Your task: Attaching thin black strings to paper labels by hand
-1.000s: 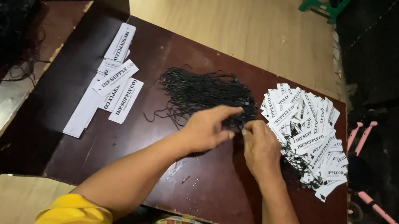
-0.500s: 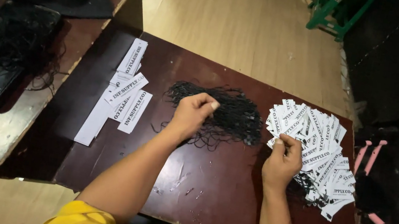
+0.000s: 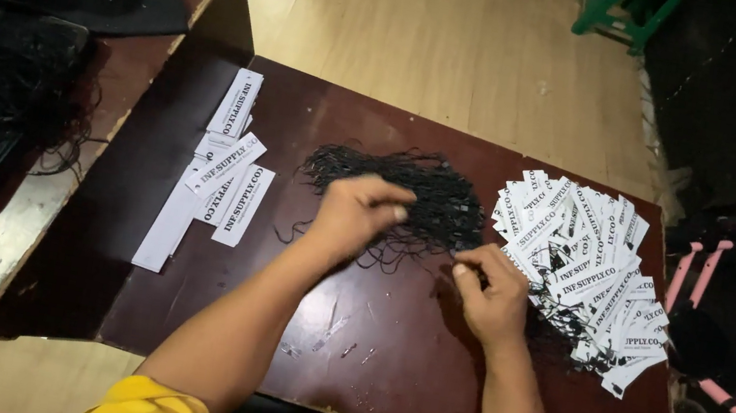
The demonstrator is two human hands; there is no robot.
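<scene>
Landmark: table (image 3: 201,308).
Strings (image 3: 410,194): one tangle, table centre; your left hand (image 3: 351,219) curled, pinching strands.
Right hand (image 3: 495,293): fingers pressed together, pinching a strand at the tangle's right edge.
Strung tags (image 3: 582,267): one large heap, table's right — most look done.
Bare tags (image 3: 219,172): roughly seven, table's left — left to string.

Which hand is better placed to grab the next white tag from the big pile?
Probably the right hand. It rests at the edge of the pile of white tags, almost touching the nearest ones. The left hand sits farther off, on the bundle of black strings.
</scene>
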